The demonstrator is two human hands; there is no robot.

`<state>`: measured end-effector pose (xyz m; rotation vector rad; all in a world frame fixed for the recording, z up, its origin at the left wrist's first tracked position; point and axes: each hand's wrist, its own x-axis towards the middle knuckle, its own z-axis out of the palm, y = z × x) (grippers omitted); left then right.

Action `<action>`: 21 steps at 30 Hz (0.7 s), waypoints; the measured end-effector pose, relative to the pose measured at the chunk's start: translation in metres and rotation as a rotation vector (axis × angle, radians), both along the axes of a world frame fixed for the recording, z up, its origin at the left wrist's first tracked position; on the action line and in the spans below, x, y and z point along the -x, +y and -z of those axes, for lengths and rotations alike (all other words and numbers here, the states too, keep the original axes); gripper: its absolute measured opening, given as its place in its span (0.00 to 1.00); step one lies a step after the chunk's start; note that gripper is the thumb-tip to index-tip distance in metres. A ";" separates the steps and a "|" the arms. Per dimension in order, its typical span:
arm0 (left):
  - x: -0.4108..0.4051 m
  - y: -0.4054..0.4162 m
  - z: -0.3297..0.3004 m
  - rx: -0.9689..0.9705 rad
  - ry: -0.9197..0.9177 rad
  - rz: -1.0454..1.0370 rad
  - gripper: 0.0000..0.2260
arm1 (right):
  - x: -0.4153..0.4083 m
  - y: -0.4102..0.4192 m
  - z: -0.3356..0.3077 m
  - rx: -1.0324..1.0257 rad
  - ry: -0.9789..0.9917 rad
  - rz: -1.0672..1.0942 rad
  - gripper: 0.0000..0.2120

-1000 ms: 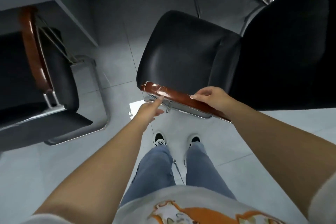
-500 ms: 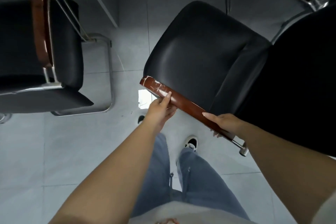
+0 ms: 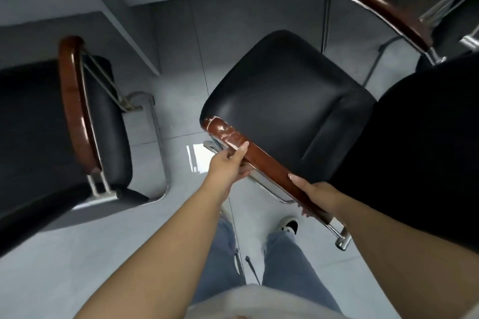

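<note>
Since a second earlier, the left hand [image 3: 230, 166] had gone from brushing the armrest with its fingertips to wrapping round it, and the right hand [image 3: 316, 196] had slid back toward the rear end of the same rail. Both hands gripped the near armrest [image 3: 267, 163] of the black office chair [image 3: 280, 96]. The left thumb lay across the top near the front and its fingers curled underneath. The right thumb stretched along the top and its fingers closed below, just ahead of the chrome bracket [image 3: 340, 238].

The chair stood on the grey tiled floor [image 3: 77, 254] directly ahead of the person's feet, angled so that its backrest filled the right edge of the view. It sat between a second chair [image 3: 39, 124] on the left and a third chair's armrest [image 3: 375, 5] at the upper right, well apart from both.

By my reading, the grasp was finished and the shifting of the chair had only begun. Wherever it was meant to go, most of the move was left.

The armrest was a long, slightly bowed bar of glossy red-brown lacquered wood, its front end scuffed pale and wrapped in what looked like clear tape. The seat was smooth black leatherette, padded, with rounded corners and a soft sheen. Thin polished steel tubing formed the frame beneath. The floor tiles were matt, with one bright reflection [image 3: 198, 160] beside the left hand.
</note>
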<state>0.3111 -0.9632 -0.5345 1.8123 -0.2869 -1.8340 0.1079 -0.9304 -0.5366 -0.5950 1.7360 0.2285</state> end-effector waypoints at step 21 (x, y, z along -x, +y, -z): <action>-0.108 -0.196 0.010 0.038 -0.036 -0.043 0.16 | -0.187 -0.135 0.024 0.139 -0.023 0.340 0.32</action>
